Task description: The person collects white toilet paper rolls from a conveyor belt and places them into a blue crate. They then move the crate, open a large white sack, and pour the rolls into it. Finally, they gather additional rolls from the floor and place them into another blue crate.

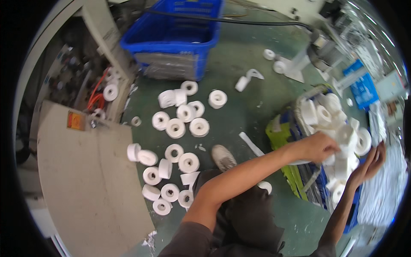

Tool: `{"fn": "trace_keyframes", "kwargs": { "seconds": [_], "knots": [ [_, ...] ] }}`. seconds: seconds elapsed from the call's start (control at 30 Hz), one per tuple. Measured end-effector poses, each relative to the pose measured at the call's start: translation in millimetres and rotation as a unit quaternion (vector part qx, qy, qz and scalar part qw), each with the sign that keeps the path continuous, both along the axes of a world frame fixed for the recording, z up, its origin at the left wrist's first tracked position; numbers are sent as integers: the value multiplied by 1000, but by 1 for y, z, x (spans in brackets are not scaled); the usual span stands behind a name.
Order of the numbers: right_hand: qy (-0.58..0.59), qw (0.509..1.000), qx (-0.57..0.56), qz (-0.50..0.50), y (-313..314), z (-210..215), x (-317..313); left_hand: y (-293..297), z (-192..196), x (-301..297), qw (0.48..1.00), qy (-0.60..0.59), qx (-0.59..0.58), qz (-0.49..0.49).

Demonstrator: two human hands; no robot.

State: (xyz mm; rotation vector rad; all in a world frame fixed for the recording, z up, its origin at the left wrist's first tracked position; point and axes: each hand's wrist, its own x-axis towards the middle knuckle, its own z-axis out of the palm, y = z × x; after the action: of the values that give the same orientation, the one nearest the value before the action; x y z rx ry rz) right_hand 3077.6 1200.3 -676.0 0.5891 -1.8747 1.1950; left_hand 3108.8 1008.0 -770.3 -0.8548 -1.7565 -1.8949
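Note:
My left hand reaches across to the right over a bulging sack full of white rolls. Its fingers are curled closed against the pile, and what they hold, if anything, is hidden. On the far side of the same pile, my right hand has its fingers stretched out, close beside the rolls and a stack of pale plastic wrapping. Its fingertips are slightly blurred. The rolls look like narrow white strip wound into thick rings with small holes.
Several similar rolls lie scattered on the green floor at left. Beyond them stands a blue plastic basket. A beige machine cabinet borders the left side. A black cable crosses the top, and a loose white strip lies by my shoe.

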Motion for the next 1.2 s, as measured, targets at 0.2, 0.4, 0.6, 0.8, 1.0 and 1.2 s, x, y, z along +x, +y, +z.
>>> {"fn": "trace_keyframes", "kwargs": {
  "seconds": [0.2,0.4,0.6,0.8,1.0,1.2],
  "knots": [
    [-241,850,295,365,-168,-153,37,-173,-159,114,834,-396,-71,376],
    [-146,844,382,347,-375,-376,-45,-289,-271,171,418,-630,-230,613],
    [-146,795,544,225,-482,-424,4,-322,-304,145,325,-704,-152,613],
    [-110,740,585,312,-484,-438,-8,-335,-322,111,289,-703,-139,635],
    [-85,707,651,263,-451,-443,-69,-332,-324,110,325,-714,-186,592],
    [-88,651,668,349,-378,-391,-50,-335,-328,193,315,-722,-155,596]
  ]
}}
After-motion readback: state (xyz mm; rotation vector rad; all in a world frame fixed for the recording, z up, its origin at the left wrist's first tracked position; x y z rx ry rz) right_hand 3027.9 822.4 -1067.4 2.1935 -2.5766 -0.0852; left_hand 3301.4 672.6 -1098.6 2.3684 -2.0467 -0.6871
